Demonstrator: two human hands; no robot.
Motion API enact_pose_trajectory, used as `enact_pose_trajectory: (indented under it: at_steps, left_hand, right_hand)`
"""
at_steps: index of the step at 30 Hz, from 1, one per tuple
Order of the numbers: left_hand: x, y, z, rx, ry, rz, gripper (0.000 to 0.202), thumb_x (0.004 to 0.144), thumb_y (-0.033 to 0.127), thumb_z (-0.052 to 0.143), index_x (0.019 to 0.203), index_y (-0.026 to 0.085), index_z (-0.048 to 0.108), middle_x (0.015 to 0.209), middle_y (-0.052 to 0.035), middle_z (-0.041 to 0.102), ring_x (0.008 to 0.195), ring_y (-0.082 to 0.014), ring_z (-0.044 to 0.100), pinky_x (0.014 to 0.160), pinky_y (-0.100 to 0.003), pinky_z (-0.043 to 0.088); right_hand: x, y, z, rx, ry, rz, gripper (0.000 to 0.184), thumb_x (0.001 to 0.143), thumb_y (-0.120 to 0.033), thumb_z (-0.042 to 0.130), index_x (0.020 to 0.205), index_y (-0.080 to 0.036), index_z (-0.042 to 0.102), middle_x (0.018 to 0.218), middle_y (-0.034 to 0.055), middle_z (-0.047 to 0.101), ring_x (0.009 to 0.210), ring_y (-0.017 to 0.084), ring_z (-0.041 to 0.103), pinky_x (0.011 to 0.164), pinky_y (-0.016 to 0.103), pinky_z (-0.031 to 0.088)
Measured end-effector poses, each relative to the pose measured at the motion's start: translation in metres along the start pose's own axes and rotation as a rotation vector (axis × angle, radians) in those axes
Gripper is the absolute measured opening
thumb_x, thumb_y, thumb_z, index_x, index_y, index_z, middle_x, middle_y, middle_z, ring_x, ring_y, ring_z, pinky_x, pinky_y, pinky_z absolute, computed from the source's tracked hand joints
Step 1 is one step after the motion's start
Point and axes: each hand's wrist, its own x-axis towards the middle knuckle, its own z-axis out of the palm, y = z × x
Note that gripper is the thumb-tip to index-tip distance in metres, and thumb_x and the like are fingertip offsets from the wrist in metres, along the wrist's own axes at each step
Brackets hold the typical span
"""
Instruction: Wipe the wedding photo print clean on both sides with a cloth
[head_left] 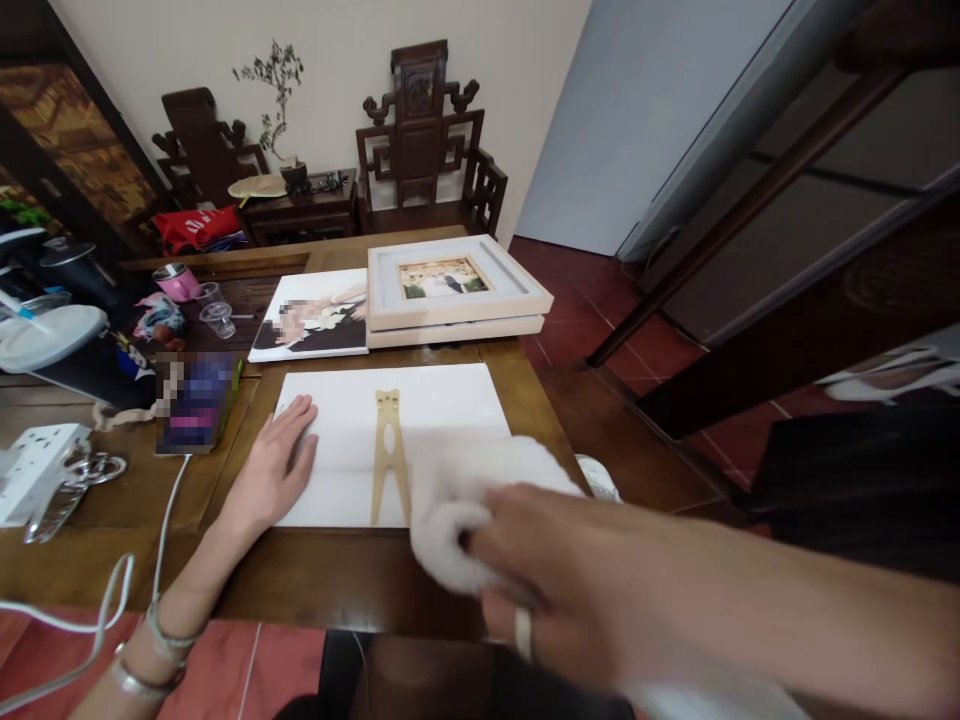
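Note:
A white rectangular panel [442,400] lies face down on the wooden table [315,580], with a tan wooden stand piece [389,455] on its middle. My left hand [274,465] rests flat and open on the panel's left edge. My right hand [540,570], close to the camera and wearing a ring, is closed around a white fluffy cloth [465,500] that lies on the panel's lower right corner.
Two stacked light wooden picture frames [457,290] and a photo print [315,315] lie beyond the panel. A white power strip [34,470] with cables, plastic cups [217,318] and clutter fill the left. Carved dark chairs [424,140] stand at the wall. Red floor lies to the right.

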Motion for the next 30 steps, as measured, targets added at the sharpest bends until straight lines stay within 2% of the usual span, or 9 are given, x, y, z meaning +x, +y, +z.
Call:
enact_pose_trajectory:
  at_steps: [3, 6, 10, 16, 19, 21, 25, 27, 30]
  left_hand:
    - [0.000, 0.000, -0.001, 0.005, -0.009, -0.007, 0.044, 0.095, 0.039, 0.044, 0.129, 0.015, 0.058, 0.143, -0.0168, 0.052, 0.137, -0.0300, 0.043, 0.115, -0.055, 0.030]
    - [0.000, -0.001, -0.001, 0.015, -0.008, -0.010, 0.045, 0.095, 0.039, 0.044, 0.129, 0.014, 0.058, 0.143, -0.0169, 0.052, 0.137, -0.0293, 0.043, 0.115, -0.054, 0.030]
    - [0.000, -0.003, -0.001, 0.019, -0.003, 0.001, 0.044, 0.095, 0.037, 0.044, 0.128, 0.012, 0.058, 0.142, -0.0172, 0.053, 0.137, -0.0284, 0.044, 0.115, -0.053, 0.031]
    - [-0.001, -0.002, 0.000, 0.021, 0.010, 0.018, 0.043, 0.095, 0.037, 0.044, 0.129, 0.014, 0.058, 0.143, -0.0164, 0.052, 0.137, -0.0274, 0.044, 0.115, -0.053, 0.031]
    - [0.000, -0.002, 0.000, 0.032, 0.007, 0.021, 0.042, 0.096, 0.036, 0.043, 0.129, 0.015, 0.057, 0.143, -0.0161, 0.052, 0.137, -0.0279, 0.044, 0.115, -0.054, 0.031]
    - [0.000, -0.001, 0.001, 0.036, 0.006, 0.021, 0.042, 0.096, 0.036, 0.043, 0.130, 0.015, 0.057, 0.143, -0.0157, 0.052, 0.137, -0.0282, 0.044, 0.114, -0.055, 0.031]
    - [0.000, -0.001, 0.001, 0.038, 0.001, 0.017, 0.042, 0.096, 0.037, 0.043, 0.130, 0.016, 0.057, 0.143, -0.0156, 0.052, 0.137, -0.0282, 0.044, 0.114, -0.055, 0.031]
    - [0.000, -0.001, 0.000, 0.035, 0.000, 0.013, 0.043, 0.096, 0.037, 0.043, 0.130, 0.015, 0.057, 0.143, -0.0160, 0.052, 0.137, -0.0282, 0.043, 0.114, -0.055, 0.030]
    - [0.000, -0.002, 0.000, 0.026, 0.001, 0.004, 0.043, 0.095, 0.037, 0.043, 0.129, 0.015, 0.057, 0.143, -0.0158, 0.052, 0.137, -0.0284, 0.044, 0.114, -0.055, 0.031]
  right_hand:
    - [0.037, 0.021, -0.020, -0.161, -0.058, 0.059, 0.029, 0.089, -0.034, 0.045, 0.076, -0.017, 0.065, 0.076, 0.0105, 0.066, 0.051, 0.017, 0.057, 0.047, 0.031, 0.043]
    - [0.076, 0.044, -0.022, -0.340, 0.079, -0.017, 0.031, 0.092, -0.028, 0.044, 0.082, -0.011, 0.068, 0.100, 0.0210, 0.068, 0.089, 0.029, 0.067, 0.081, 0.045, 0.051]
    - [0.095, 0.055, 0.000, -0.523, 0.190, -0.095, 0.029, 0.089, -0.023, 0.051, 0.098, -0.005, 0.072, 0.151, 0.0293, 0.033, 0.141, 0.048, 0.024, 0.108, 0.067, 0.024]
    - [0.045, 0.016, 0.039, -0.381, 0.080, -0.140, 0.027, 0.083, -0.027, 0.058, 0.092, -0.009, 0.076, 0.154, 0.0265, 0.029, 0.141, 0.052, 0.016, 0.109, 0.071, 0.018]
    - [0.011, -0.005, 0.040, -0.202, 0.056, -0.189, 0.020, 0.078, -0.026, 0.061, 0.083, -0.014, 0.075, 0.143, 0.0231, 0.049, 0.135, 0.046, 0.037, 0.107, 0.061, 0.035]
    - [-0.001, -0.011, 0.029, -0.076, 0.047, -0.166, 0.013, 0.077, -0.027, 0.060, 0.079, -0.020, 0.071, 0.119, 0.0156, 0.067, 0.112, 0.034, 0.062, 0.092, 0.046, 0.051]
    - [0.016, 0.004, -0.009, -0.050, -0.072, 0.046, 0.019, 0.083, -0.030, 0.051, 0.072, -0.020, 0.062, 0.074, 0.0067, 0.065, 0.054, 0.018, 0.059, 0.051, 0.032, 0.047]
    - [0.040, 0.021, -0.023, -0.161, -0.048, 0.069, 0.025, 0.088, -0.029, 0.046, 0.074, -0.016, 0.062, 0.079, 0.0115, 0.066, 0.058, 0.020, 0.060, 0.055, 0.034, 0.048]
    - [0.077, 0.047, -0.027, -0.354, 0.054, -0.047, 0.027, 0.091, -0.025, 0.045, 0.083, -0.011, 0.067, 0.118, 0.0245, 0.062, 0.104, 0.033, 0.062, 0.088, 0.049, 0.048]
